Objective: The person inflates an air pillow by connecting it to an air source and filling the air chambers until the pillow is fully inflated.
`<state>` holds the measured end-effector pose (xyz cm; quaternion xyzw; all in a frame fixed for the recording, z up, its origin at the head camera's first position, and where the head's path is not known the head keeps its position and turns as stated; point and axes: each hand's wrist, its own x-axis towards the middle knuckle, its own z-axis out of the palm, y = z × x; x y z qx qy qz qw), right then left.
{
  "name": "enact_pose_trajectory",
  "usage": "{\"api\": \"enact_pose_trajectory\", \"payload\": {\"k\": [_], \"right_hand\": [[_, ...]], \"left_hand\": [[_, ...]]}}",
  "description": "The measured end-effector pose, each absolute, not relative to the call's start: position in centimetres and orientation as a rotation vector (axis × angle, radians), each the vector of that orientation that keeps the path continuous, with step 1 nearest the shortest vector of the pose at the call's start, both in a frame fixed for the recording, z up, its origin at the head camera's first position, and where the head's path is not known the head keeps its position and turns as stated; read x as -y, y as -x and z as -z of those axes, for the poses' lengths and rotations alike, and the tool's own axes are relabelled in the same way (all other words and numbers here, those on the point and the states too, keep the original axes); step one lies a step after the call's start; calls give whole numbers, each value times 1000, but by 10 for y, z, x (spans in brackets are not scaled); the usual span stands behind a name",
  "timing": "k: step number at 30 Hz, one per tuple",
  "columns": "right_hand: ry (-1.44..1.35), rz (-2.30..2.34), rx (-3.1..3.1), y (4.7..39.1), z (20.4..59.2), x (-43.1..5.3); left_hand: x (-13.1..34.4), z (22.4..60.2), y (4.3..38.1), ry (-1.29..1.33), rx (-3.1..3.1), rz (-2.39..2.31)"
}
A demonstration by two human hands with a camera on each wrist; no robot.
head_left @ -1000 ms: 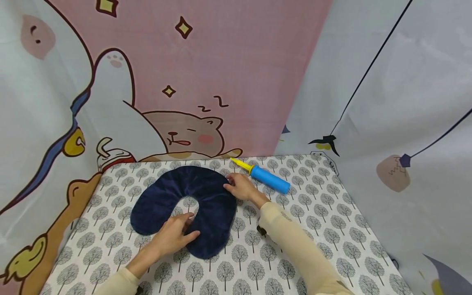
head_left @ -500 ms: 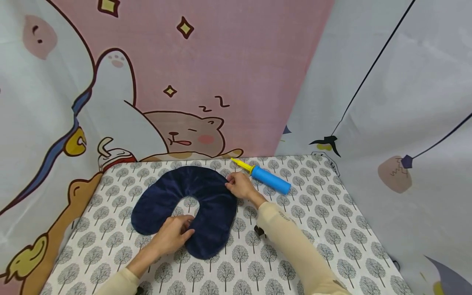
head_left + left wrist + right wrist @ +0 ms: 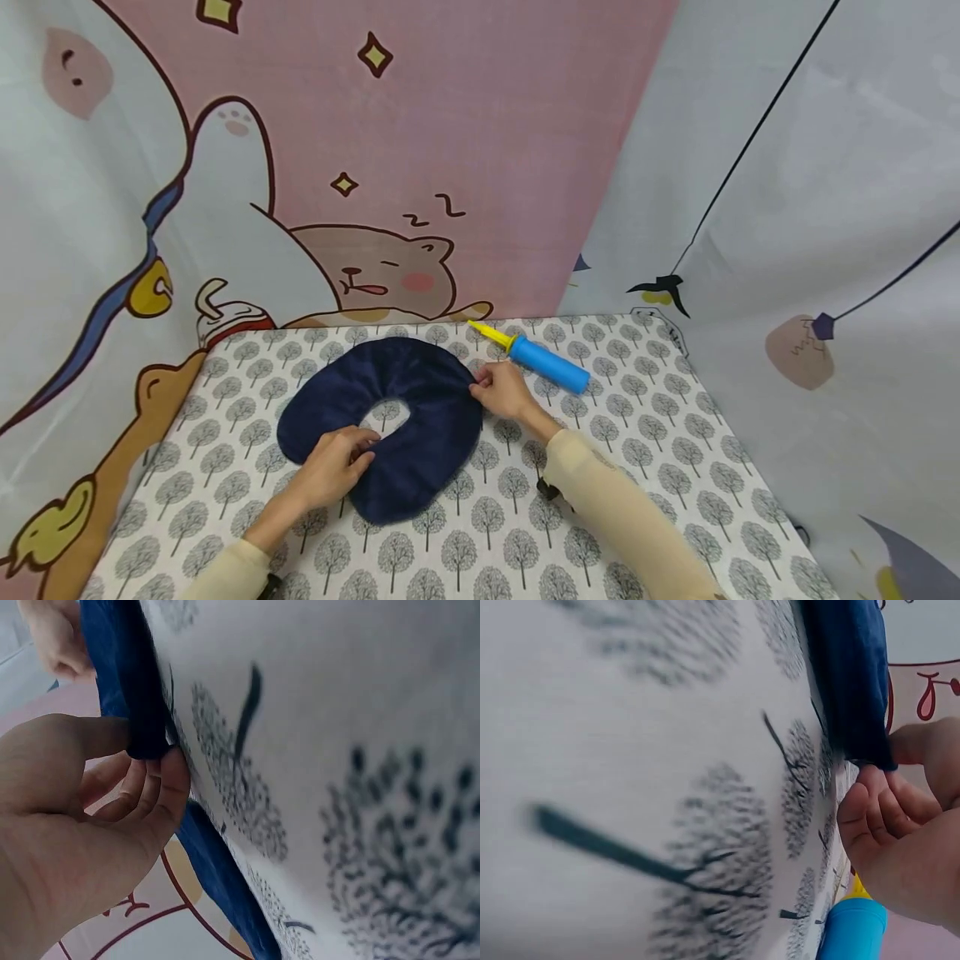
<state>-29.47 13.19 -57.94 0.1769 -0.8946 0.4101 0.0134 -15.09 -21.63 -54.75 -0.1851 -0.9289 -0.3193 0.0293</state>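
Note:
A dark navy U-shaped neck pillow [image 3: 420, 425], flat and uninflated-looking, lies on the tree-print cloth. My left hand [image 3: 330, 468] pinches its inner edge near the opening of the U; in the left wrist view the thumb of the left hand [image 3: 82, 817] lies on one side of the navy fabric [image 3: 124, 675] and the fingers on the other. At the outer right edge my right hand [image 3: 504, 390] pinches the pillow too. The right wrist view shows the right hand [image 3: 907, 810] with the fabric edge [image 3: 851, 690] between thumb and fingers.
A hand pump [image 3: 551, 365] with a blue barrel and yellow nozzle lies behind my right hand. The table cloth [image 3: 637, 500] has a grey tree print. Cartoon-printed curtains [image 3: 487, 150] hang along the back and sides.
The pillow has turned a little, its lower right lobe swinging left and its opening narrowing. My left hand has moved left with the inner edge, and my right hand slightly right and down.

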Motion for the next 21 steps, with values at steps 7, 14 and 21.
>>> {"api": "enact_pose_trajectory", "payload": {"k": [7,14,21], "right_hand": [[-383,-1396,2769,249,560,-131],[-231,-1472,2857,215,545,-121],[-232,-1459,2881,195,547,-113]], "left_hand": [[230,545,160,583,2860,966],[247,539,166,536,2914,921],[259,533,166,534,2999,904]]}}
